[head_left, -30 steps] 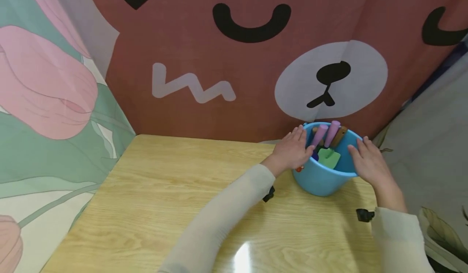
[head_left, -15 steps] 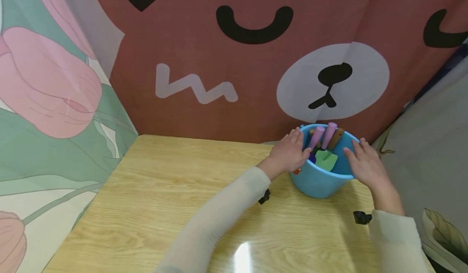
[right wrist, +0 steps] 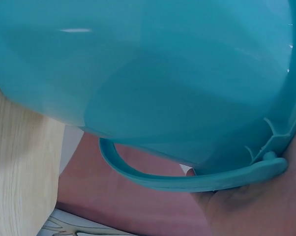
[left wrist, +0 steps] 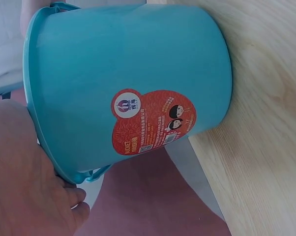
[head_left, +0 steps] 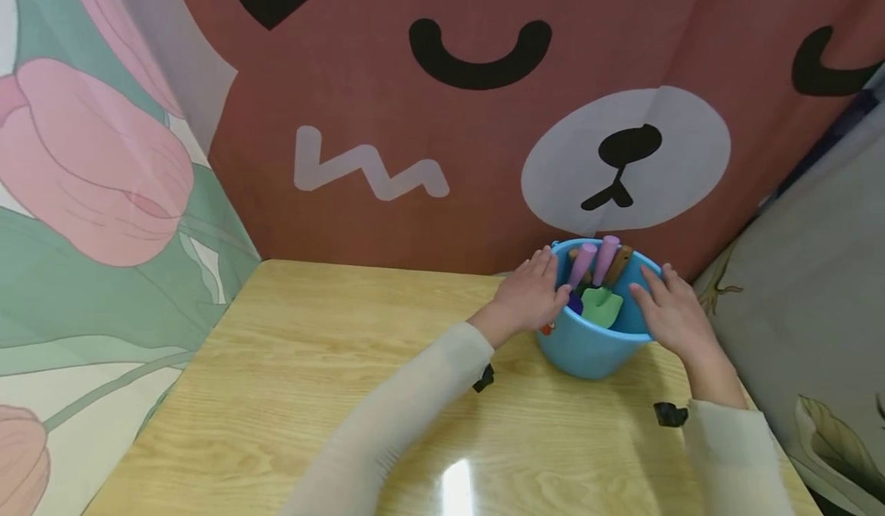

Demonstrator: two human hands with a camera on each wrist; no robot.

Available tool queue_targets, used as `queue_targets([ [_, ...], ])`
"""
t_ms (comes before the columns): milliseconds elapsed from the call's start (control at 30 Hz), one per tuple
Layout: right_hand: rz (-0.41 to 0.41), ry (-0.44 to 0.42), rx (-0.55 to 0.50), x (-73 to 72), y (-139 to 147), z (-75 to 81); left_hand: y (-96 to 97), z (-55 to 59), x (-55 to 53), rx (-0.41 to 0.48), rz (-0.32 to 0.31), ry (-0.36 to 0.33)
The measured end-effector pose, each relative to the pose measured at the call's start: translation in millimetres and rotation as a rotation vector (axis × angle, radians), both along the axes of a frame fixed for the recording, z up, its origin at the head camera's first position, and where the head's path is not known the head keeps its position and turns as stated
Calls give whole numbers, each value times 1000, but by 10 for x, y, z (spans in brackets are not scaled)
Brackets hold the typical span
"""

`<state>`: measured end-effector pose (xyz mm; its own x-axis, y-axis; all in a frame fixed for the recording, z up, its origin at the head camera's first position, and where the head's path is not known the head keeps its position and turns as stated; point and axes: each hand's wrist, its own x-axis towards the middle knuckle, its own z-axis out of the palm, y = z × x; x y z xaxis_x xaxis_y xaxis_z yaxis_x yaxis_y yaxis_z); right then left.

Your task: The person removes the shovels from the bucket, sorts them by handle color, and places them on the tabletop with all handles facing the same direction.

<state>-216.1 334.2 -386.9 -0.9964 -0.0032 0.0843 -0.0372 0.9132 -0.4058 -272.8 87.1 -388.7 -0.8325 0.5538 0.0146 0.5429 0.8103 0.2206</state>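
A light blue bucket (head_left: 588, 351) stands upright on the wooden table, close to the curtain. My left hand (head_left: 527, 293) holds its left rim, fingers along the outside and thumb over the edge. On the opposite side my right hand (head_left: 674, 312) holds the rim, its thumb reaching over the inside. Within the bucket are a light green shovel blade (head_left: 601, 307), two pink-purple handles (head_left: 583, 264), a brown handle (head_left: 618, 266) and a dark blue piece. A red label (left wrist: 153, 120) shows in the left wrist view. The bucket's handle (right wrist: 187, 182) hangs down in the right wrist view.
The wooden table (head_left: 332, 362) extends left and toward the person. A brown bear-printed curtain (head_left: 387, 232) hangs directly behind the bucket. Pale patterned fabric (head_left: 816, 286) closes the right side, and flower-printed fabric (head_left: 104, 163) the left.
The bucket and both hands have shifted left and slightly toward the person. The hands have stayed on the rim, and the contents have moved with the bucket.
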Motion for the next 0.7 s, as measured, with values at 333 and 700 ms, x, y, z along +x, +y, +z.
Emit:
queue_targets([
  [333,18,-1,-11,-21,-138,19,-168,-4,8,11,10,-6],
  [700,8,-55,-60,22,-248,61,-326,-16,18,42,-1,-24],
])
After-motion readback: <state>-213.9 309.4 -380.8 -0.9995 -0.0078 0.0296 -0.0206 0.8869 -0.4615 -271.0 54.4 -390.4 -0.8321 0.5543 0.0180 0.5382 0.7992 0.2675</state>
